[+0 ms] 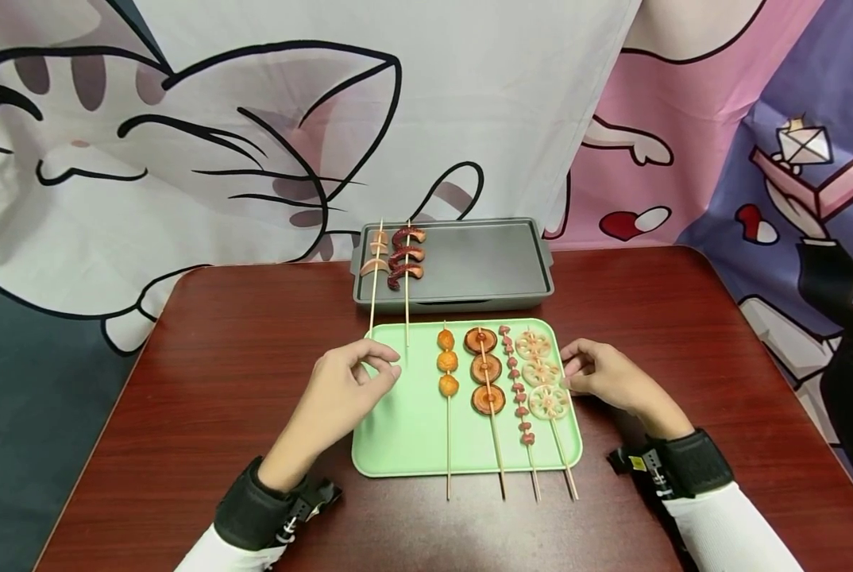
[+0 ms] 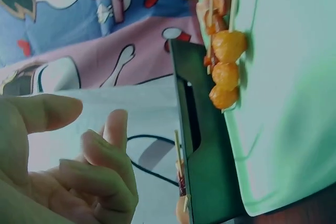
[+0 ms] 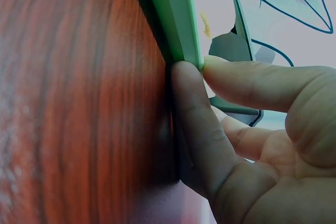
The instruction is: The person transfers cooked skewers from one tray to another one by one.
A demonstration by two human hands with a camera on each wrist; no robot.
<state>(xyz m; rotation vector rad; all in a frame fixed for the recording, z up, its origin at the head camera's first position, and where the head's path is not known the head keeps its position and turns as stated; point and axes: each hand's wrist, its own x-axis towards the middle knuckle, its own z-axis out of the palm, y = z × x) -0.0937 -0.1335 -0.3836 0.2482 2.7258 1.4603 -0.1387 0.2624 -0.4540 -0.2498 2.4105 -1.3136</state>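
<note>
Beside the lotus-root skewer [image 1: 549, 402], right hand [image 1: 607, 376] pinches the green tray [image 1: 403, 445]; left hand [image 1: 346, 391] hovers, fingers loose.

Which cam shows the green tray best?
Head view: nearly the whole green tray shows from above, with four skewers lying on it. The left wrist view gets only part, cut off by the frame. The right wrist view gets just a stretch of edge, pinched by the right hand.
</note>
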